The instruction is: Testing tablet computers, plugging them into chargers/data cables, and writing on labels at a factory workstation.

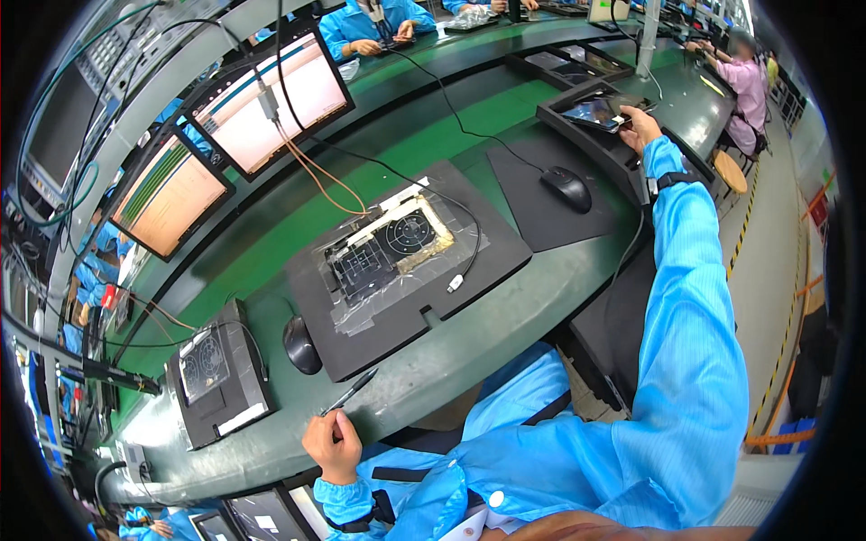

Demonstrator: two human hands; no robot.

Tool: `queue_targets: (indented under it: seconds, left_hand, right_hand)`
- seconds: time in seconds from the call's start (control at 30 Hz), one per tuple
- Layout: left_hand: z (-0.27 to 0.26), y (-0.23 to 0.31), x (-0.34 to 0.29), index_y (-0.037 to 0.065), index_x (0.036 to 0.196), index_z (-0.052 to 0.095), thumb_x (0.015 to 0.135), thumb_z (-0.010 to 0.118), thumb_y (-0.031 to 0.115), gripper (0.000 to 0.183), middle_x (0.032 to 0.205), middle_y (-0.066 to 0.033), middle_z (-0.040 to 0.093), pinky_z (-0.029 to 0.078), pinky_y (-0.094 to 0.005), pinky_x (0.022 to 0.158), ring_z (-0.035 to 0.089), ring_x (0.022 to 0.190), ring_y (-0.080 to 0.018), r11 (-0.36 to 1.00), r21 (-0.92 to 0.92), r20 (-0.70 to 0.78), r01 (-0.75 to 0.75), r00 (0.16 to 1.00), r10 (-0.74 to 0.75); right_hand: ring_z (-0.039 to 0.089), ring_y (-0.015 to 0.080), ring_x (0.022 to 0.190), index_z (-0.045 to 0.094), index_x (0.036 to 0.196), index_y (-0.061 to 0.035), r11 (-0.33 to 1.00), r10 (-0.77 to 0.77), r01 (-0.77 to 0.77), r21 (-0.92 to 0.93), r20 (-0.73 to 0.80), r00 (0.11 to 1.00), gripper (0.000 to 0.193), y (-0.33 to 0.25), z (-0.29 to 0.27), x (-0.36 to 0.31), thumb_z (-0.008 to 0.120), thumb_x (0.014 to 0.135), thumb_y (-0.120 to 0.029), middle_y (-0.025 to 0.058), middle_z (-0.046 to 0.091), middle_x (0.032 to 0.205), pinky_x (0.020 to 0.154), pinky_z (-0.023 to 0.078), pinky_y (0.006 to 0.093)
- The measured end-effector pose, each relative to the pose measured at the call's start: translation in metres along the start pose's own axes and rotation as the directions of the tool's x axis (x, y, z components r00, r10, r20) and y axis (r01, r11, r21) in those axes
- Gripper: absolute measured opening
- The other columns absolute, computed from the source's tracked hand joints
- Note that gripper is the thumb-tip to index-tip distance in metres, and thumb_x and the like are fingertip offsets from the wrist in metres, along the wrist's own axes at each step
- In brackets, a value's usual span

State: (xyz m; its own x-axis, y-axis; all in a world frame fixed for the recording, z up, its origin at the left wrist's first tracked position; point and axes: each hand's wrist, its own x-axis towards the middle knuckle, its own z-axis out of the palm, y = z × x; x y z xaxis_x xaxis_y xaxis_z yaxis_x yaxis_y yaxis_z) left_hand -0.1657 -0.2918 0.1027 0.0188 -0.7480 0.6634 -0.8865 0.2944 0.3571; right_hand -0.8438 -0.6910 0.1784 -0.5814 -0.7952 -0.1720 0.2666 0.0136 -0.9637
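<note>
My left hand (332, 445) is closed at the near edge of the green workbench, with a dark pen (352, 389) sticking out from its fingers. Stretched far to the right, my right hand (640, 132) grips a flat, glossy dark device like a phone (595, 114) at its near end. That device lies in or just over a black tray (622, 155); whether it still rests on something there I cannot tell. Between my hands is a black foam pad (397, 341) with a taped fixture (392, 242) set into it. A white cable plug (456, 283) rests on this pad.
Black computer mice (566, 189) (300, 345) sit on either side of the pad. A smaller black fixture block (221, 374) stands at left. Two monitors (271, 97) (170, 194) and hanging cables are at the back left. Co-workers in blue (397, 16) and pink (741, 95) sit farther along.
</note>
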Motion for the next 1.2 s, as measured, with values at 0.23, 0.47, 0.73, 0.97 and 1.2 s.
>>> queue_targets:
  seconds: [0.23, 0.47, 0.73, 0.97, 1.2]
  left_hand:
    - [-0.014, 0.014, 0.004, 0.0, 0.085, 0.064, 0.087, 0.065, -0.003, 0.003, 0.063, -0.0076, 0.051, 0.034, -0.0332, 0.05, 0.047, 0.053, -0.0201, 0.998, -0.038, -0.035, 0.046, 0.998, -0.048]
    - [-0.011, 0.039, 0.018, -0.001, 0.148, 0.044, 0.102, 0.052, 0.034, 0.058, 0.126, -0.0166, 0.06, 0.042, -0.0392, 0.108, 0.057, 0.12, -0.026, 0.222, -0.842, 0.446, 0.491, 0.867, -0.223]
    - [-0.02, 0.054, 0.036, 0.001, 0.153, 0.034, 0.095, 0.034, 0.076, 0.095, 0.156, -0.0172, 0.039, 0.031, -0.05, 0.117, 0.041, 0.141, -0.0354, -0.979, 0.048, 0.367, 0.199, 0.908, 0.202]
    - [-0.127, -0.032, -0.061, 0.0, 0.122, 0.057, 0.101, 0.029, 0.065, 0.073, 0.112, -0.0193, 0.062, 0.054, -0.0474, 0.074, 0.059, 0.113, -0.0374, -0.756, -0.61, 0.396, 0.238, 0.918, -0.03]
    - [-0.132, -0.052, -0.066, 0.0, 0.136, 0.05, 0.095, 0.037, 0.073, 0.085, 0.124, -0.0172, 0.063, 0.041, -0.0471, 0.107, 0.061, 0.115, -0.0374, -0.663, -0.748, 0.498, -0.02, 0.643, -0.582]
  right_hand:
    - [0.065, 0.0239, 0.085, 0.062, 0.102, -0.0027, 0.94, -0.269, 0.242, 0.241, 0.082, 0.96, 0.015, -0.018, 0.001, -0.036, 0.062, 0.093, -0.014, 0.0091, 0.067, 0.094, 0.078, 0.053, 0.0419]
    - [0.056, 0.0171, 0.12, 0.061, 0.126, -0.001, 0.95, -0.309, 0.265, 0.164, 0.383, 0.871, 0.037, -0.01, 0.021, -0.253, 0.064, 0.098, -0.025, 0.0069, 0.061, 0.128, 0.102, 0.043, 0.0311]
    - [0.06, 0.0159, 0.112, 0.048, 0.143, 0.0053, 0.968, 0.228, -0.2, -0.152, 0.864, 0.449, 0.06, 0.093, 0.182, -0.463, 0.066, 0.096, -0.026, 0.0092, 0.062, 0.127, 0.098, 0.046, 0.0278]
    - [0.063, 0.0086, 0.093, 0.058, 0.117, -0.0043, 0.958, 0.207, -0.224, -0.179, 0.972, 0.108, 0.022, 0.101, 0.268, -0.544, 0.058, 0.1, -0.019, 0.0029, 0.065, 0.105, 0.084, 0.049, 0.0223]
    - [0.056, 0.0048, 0.104, 0.059, 0.118, -0.0037, 0.937, 0.333, -0.139, -0.322, 0.94, 0.071, 0.026, 0.145, 0.303, -0.602, 0.061, 0.1, -0.022, -0.0025, 0.063, 0.106, 0.091, 0.044, 0.0236]
